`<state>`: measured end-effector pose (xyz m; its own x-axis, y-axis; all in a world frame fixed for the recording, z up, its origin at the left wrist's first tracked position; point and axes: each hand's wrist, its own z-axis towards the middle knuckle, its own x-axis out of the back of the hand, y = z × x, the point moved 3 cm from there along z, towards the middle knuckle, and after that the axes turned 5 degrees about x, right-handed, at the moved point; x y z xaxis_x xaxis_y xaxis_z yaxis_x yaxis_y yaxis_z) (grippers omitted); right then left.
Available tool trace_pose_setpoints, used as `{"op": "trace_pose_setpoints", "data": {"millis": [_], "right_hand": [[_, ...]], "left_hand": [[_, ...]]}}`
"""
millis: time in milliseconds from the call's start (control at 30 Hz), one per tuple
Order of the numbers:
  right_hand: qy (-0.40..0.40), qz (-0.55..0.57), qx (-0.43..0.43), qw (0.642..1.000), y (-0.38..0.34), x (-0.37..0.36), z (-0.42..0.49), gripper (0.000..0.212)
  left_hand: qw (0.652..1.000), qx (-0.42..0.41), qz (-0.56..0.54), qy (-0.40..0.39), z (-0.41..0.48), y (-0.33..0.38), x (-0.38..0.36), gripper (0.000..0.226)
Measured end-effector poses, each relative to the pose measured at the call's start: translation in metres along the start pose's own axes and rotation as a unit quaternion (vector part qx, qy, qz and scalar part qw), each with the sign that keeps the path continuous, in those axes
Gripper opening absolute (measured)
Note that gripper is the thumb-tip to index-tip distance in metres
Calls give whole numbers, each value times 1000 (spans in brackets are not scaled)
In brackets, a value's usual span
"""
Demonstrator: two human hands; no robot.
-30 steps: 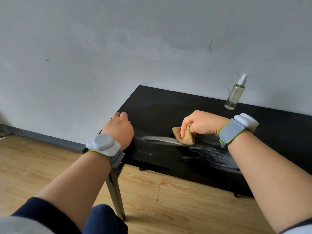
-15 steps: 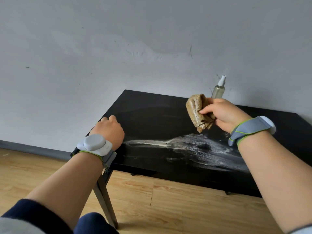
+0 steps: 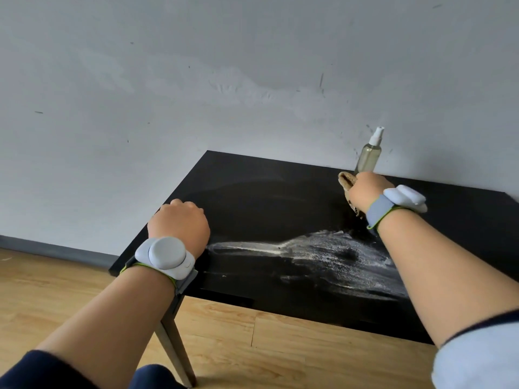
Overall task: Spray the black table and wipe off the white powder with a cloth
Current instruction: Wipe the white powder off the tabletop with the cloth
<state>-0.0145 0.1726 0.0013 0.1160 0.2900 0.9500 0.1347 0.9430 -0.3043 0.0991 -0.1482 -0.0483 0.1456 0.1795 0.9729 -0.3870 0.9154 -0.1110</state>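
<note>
Fingers of the right hand [image 3: 365, 192] are curling tight around a crumpled tan-brown cloth [image 3: 346, 182], which is sticking out past them on the thumb side and hanging down in a ragged tail; whether that tail is touching the glossy black bench [image 3: 252, 197] I cannot tell. Just behind these fingers, against the grey wall, a clear plastic spray bottle with a white nozzle [image 3: 368, 157] is standing upright. The left hand [image 3: 179, 223] is resting on the bench near its left corner, its fingers tucked under with nothing showing in them. The smeared white powder [image 3: 331, 251] is lying on the person's side of the cloth-holding fingers, nearer the body and a little to the left, partly passing under the right forearm. Its long axis is running left to right, thinning into a narrow streak that is ending just beside the left wrist. The left fingers are closer to that thin end, but the right ones are carrying the cloth and sitting nearer the dense patch. Judging from this, the wipe is only part done, and the coming stroke is likely calling for the cloth to drop and pull back toward the body across the streak.
</note>
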Motion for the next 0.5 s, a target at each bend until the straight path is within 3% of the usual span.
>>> {"op": "trace_pose_setpoints", "data": {"millis": [233, 500], "right_hand": [[37, -73, 86, 993, -76, -32, 6, 19], [-21, -67, 158, 985, -149, -60, 13, 11]], "left_hand": [[998, 12, -56, 22, -3, -3, 7, 37], [999, -29, -4, 34, 1, -7, 5, 33]]}}
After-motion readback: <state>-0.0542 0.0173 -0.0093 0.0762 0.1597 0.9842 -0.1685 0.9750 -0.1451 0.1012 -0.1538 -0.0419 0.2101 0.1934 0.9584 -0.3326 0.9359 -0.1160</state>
